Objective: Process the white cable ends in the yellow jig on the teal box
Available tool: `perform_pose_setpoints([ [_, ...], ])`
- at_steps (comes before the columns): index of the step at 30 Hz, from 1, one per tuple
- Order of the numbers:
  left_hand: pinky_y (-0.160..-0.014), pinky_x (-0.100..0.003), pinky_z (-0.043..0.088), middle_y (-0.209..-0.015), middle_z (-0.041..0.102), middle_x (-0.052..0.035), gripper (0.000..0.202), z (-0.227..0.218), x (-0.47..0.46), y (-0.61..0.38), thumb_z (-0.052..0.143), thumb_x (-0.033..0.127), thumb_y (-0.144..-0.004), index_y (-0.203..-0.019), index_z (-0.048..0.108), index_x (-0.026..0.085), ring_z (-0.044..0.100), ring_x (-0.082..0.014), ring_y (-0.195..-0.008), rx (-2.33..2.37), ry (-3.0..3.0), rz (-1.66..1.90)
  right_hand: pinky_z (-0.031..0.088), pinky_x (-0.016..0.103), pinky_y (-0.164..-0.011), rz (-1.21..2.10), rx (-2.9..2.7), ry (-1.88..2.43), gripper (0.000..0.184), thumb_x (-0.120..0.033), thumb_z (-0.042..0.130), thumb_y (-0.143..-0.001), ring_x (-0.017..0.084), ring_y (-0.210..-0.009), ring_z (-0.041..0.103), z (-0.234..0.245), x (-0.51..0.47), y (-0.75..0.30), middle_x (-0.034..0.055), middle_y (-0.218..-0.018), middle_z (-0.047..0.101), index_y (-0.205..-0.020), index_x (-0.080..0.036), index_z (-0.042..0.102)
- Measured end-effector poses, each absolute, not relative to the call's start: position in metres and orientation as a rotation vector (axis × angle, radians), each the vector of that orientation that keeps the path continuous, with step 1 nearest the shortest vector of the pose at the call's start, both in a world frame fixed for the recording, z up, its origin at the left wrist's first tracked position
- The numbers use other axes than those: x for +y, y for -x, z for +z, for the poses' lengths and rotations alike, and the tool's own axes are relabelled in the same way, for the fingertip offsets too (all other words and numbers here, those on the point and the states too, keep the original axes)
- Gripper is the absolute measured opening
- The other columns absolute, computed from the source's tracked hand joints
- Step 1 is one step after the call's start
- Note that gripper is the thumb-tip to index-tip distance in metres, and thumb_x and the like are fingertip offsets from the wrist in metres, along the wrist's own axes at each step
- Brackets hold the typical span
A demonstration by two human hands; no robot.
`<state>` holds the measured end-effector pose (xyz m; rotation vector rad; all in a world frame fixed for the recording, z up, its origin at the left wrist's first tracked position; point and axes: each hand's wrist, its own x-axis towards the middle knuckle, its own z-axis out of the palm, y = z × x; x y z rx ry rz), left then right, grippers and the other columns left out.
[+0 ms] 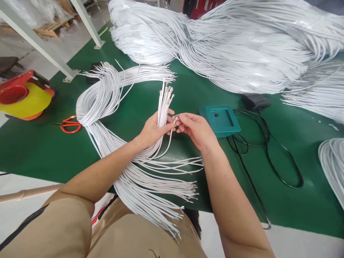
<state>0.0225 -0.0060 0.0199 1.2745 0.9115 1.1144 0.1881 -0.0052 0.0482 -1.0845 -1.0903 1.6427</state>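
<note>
Beige short-sleeved top (72, 225), thin black strap (23, 225)

L hand (153, 129) fisted, R hand (195, 129) in pinch grip, forearms converging.

I think I am looking into a workshop or a small factory. Huge heaps of white wires (242, 46) lie on a long green worktable (40, 150). I also see red scissors (70, 124), a teal tool block (220, 130), a black power box (255, 101) and metal frame legs (40, 44) on a bare floor.
</note>
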Motion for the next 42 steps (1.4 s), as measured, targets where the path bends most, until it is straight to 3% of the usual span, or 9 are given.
perform_pose_setpoints([
  [3, -0.058, -0.020, 0.050, -0.084, 0.063, -0.0002, 0.049, 0.021, -0.006, -0.022, 0.075, 0.031, -0.076, -0.118, 0.056, 0.018, 0.062, -0.0096, -0.068, 0.890, -1.242, 1.087, 0.050, 0.028, -0.070, 1.398, -1.251, 1.173, 0.019, -0.034, 0.071, -0.074, 0.012, -0.067, 0.058, 0.047, -0.006, -0.184, 0.0020, -0.078, 0.069, -0.080, -0.016, 0.072],
  [10, -0.061, -0.019, 0.049, -0.083, 0.063, -0.0004, 0.041, 0.017, -0.003, -0.016, 0.077, 0.029, -0.075, -0.111, 0.061, 0.017, 0.061, -0.0080, -0.067, 0.819, -1.096, 0.983, 0.044, 0.028, -0.068, 0.905, -1.586, 1.355, 0.012, -0.027, 0.062, -0.079, 0.014, -0.067, 0.055, 0.038, -0.005, -0.180, -0.0008, -0.071, 0.063, -0.070, -0.019, 0.063],
  [14, -0.063, -0.020, 0.049, -0.078, 0.063, 0.0006, 0.042, 0.017, 0.001, -0.013, 0.080, 0.025, -0.069, -0.106, 0.062, 0.017, 0.061, -0.0084, -0.066, 0.810, -0.916, 0.928, 0.041, 0.028, -0.069, 0.469, -1.880, 1.294, 0.018, -0.019, 0.050, -0.088, 0.015, -0.071, 0.051, 0.036, -0.006, -0.179, 0.0018, -0.074, 0.056, -0.071, -0.019, 0.056],
  [19, -0.060, -0.021, 0.047, -0.072, 0.062, 0.0001, 0.040, 0.017, 0.007, -0.012, 0.079, 0.021, -0.067, -0.104, 0.063, 0.015, 0.061, -0.0093, -0.065, 0.838, -0.782, 0.891, 0.038, 0.034, -0.078, -0.017, -2.358, 1.238, 0.032, -0.016, 0.031, -0.096, 0.021, -0.083, 0.048, 0.038, -0.005, -0.184, 0.0096, -0.087, 0.059, -0.081, -0.018, 0.059],
  [23, -0.059, -0.021, 0.047, -0.075, 0.063, 0.0001, 0.044, 0.013, 0.012, -0.013, 0.077, 0.019, -0.068, -0.109, 0.063, 0.016, 0.062, -0.0091, -0.065, 0.869, -0.908, 0.934, 0.036, 0.037, -0.084, -0.166, -2.348, 1.425, 0.025, -0.019, 0.038, -0.095, 0.026, -0.096, 0.051, 0.038, 0.001, -0.195, 0.0112, -0.103, 0.065, -0.102, -0.018, 0.062],
  [25, -0.058, -0.020, 0.047, -0.076, 0.064, -0.0006, 0.041, 0.010, 0.014, -0.014, 0.077, 0.020, -0.069, -0.107, 0.063, 0.015, 0.063, -0.0093, -0.065, 0.941, -1.002, 0.944, 0.034, 0.040, -0.091, -0.214, -2.338, 1.526, 0.025, -0.015, 0.042, -0.092, 0.027, -0.097, 0.052, 0.036, 0.005, -0.200, 0.0119, -0.101, 0.067, -0.106, -0.016, 0.062],
  [28, -0.058, -0.021, 0.048, -0.076, 0.065, -0.0010, 0.038, 0.008, 0.016, -0.016, 0.075, 0.022, -0.071, -0.105, 0.063, 0.015, 0.064, -0.0106, -0.064, 1.083, -1.144, 0.939, 0.035, 0.039, -0.092, -0.170, -2.398, 1.615, 0.023, -0.010, 0.043, -0.089, 0.026, -0.086, 0.055, 0.033, 0.011, -0.205, 0.0101, -0.083, 0.068, -0.098, -0.015, 0.064],
  [33, -0.059, -0.023, 0.050, -0.074, 0.066, -0.0010, 0.034, 0.008, 0.016, -0.019, 0.071, 0.023, -0.073, -0.105, 0.062, 0.014, 0.065, -0.0121, -0.064, 1.206, -1.302, 0.912, 0.036, 0.039, -0.091, -0.083, -2.457, 1.582, 0.020, -0.010, 0.049, -0.085, 0.027, -0.094, 0.057, 0.034, 0.013, -0.207, 0.0116, -0.093, 0.071, -0.093, -0.015, 0.067],
  [42, -0.060, -0.023, 0.051, -0.072, 0.068, -0.0010, 0.035, 0.007, 0.016, -0.020, 0.069, 0.024, -0.073, -0.106, 0.063, 0.014, 0.062, -0.0107, -0.058, 1.258, -1.387, 0.912, 0.038, 0.039, -0.083, -0.130, -2.435, 1.595, 0.023, -0.006, 0.046, -0.081, 0.025, -0.083, 0.053, 0.031, 0.014, -0.207, 0.0119, -0.080, 0.067, -0.087, -0.015, 0.066],
])
